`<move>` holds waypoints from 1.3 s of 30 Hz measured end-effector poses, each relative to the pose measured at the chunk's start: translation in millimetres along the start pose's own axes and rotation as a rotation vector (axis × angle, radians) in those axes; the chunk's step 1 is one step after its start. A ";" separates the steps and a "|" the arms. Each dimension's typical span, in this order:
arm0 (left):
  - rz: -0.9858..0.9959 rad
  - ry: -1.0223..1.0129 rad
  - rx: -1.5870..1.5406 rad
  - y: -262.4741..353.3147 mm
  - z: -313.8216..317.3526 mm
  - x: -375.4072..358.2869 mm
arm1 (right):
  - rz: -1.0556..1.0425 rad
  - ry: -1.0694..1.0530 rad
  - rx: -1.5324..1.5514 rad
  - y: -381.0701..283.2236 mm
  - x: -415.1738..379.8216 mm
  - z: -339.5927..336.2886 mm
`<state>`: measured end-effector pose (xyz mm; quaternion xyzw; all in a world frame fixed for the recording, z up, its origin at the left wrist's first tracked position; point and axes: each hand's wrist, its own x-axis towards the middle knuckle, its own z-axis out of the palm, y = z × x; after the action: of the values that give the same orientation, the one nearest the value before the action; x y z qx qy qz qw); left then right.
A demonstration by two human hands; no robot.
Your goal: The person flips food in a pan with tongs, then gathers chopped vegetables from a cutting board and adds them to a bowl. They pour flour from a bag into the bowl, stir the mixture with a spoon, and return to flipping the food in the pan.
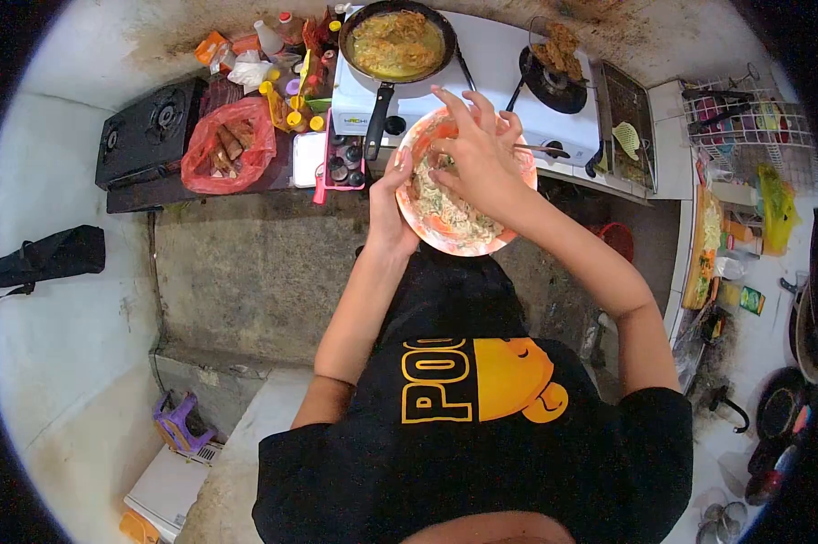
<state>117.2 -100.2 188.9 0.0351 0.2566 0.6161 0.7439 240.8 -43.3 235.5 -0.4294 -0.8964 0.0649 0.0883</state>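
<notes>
An orange-patterned bowl (498,243) with a pale, shredded-looking mixture (454,210) is held up in front of the stove. My left hand (393,207) grips its left rim, thumb at the edge. Over the bowl is my right hand (472,145), its fingers spread and some fingertips at the mixture. A spoon or similar utensil (540,148) sticks out over the bowl's right rim. Just beyond, a black frying pan (384,80) on the white stove (491,54) holds golden food in oil. Whether any mixture is between my right fingertips is hard to see.
Fried food (561,50) sits in a strainer over the right burner. At the left are a red plastic bag (228,145), a black stove (150,131) and several bottles. A tray (628,127) with a green slotted turner is beside the white stove; a wire rack (744,118) stands farther right.
</notes>
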 end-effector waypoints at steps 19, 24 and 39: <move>0.006 0.030 0.004 -5.8 -9.7 -12.6 | 0.199 -0.117 0.425 29.0 -34.2 -48.9; -0.022 -0.040 0.015 -6.3 -11.2 -13.8 | 0.211 -0.113 0.768 28.6 -41.6 -63.6; -0.038 -0.029 0.041 -8.0 -3.9 -18.3 | 0.163 -0.100 0.968 13.5 -48.5 -80.7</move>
<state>120.7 -120.2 188.8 0.0542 0.2589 0.5958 0.7583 298.1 -69.6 306.7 -0.4043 -0.7298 0.5013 0.2293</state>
